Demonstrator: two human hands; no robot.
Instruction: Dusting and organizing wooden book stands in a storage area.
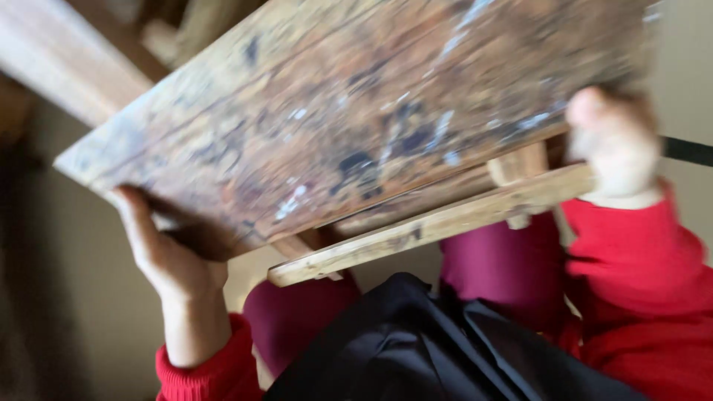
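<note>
A worn wooden board [356, 111], stained and flecked with paint, fills the upper part of the head view and is tilted, lifted off the floor. A wooden rail [416, 230] runs under its near edge. My left hand [160, 245] grips the board's lower left corner from beneath. My right hand [613, 145], blurred, holds the right end near a small wooden block [520, 165]. Both sleeves are red.
Below the board are my legs in dark red trousers [490, 260] and a black cloth [416, 341] over my lap. A pale floor [82, 282] lies to the left. Another wooden plank [59, 59] stands at the upper left.
</note>
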